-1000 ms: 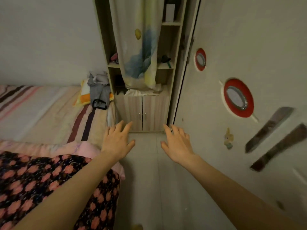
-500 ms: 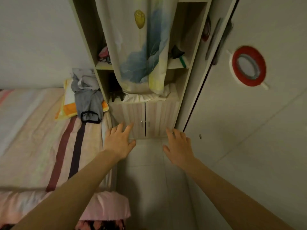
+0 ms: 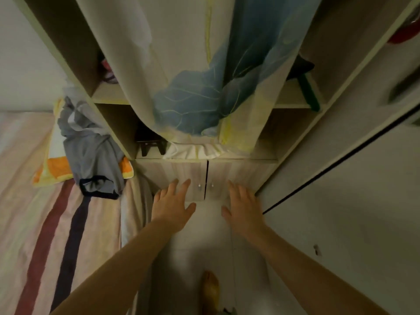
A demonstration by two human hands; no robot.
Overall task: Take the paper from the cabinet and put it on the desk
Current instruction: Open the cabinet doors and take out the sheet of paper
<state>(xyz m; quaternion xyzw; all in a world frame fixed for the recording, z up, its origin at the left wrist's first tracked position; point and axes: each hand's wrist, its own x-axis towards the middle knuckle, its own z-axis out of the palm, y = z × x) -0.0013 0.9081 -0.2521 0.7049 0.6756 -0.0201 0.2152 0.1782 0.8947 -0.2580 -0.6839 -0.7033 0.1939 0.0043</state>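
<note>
Closer now, both empty, spread hands (image 3: 208,206) reach the cabinet (image 3: 181,173) doors' lower edge.

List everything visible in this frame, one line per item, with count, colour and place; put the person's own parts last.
cabinet: one, pale wood, centre, open shelves above
cabinet doors: two, pale wood, shut, at the cabinet's base
curtain: one, cream with blue and yellow print, hanging over the shelves
bed: one, striped sheet, left
grey garment: one, heaped on an orange and white pillow
wardrobe door: one, off-white, right
left hand: open, empty, near the left door
right hand: open, empty, near the right door
</note>
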